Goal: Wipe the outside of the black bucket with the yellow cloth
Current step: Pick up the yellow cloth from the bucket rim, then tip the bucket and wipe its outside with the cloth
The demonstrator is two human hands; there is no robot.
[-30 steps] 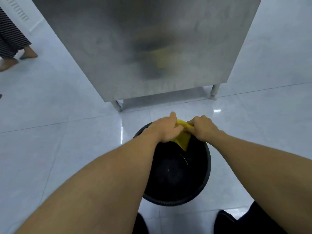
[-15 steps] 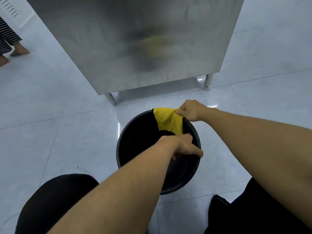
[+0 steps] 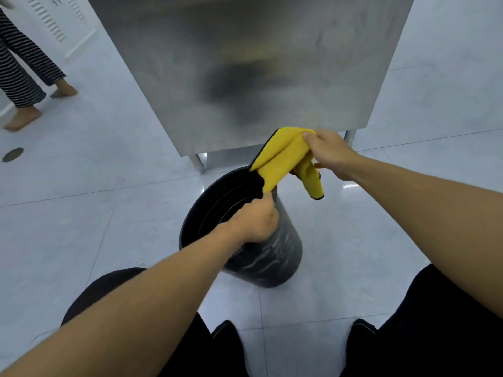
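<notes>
The black bucket [image 3: 275, 257] stands tilted on the white tiled floor, its opening turned to the left and its streaked outer wall facing me. My left hand [image 3: 253, 221] grips the bucket's rim on the right side. My right hand [image 3: 332, 153] holds the yellow cloth [image 3: 280, 159] bunched, up above and behind the bucket. One end of the cloth stretches down to just above my left hand's fingers, and another end hangs free to the right.
A steel cabinet [image 3: 245, 63] on thin legs [image 3: 197, 161] stands right behind the bucket. Another person in striped trousers [image 3: 24, 77] stands barefoot at the far left. A floor drain [image 3: 12, 154] lies at the left. My knees and black shoes [image 3: 226, 338] are at the bottom.
My left hand let go of the cloth and took the bucket's rim. The bucket tipped over to the left. My right hand lifted the cloth up out of the bucket.
</notes>
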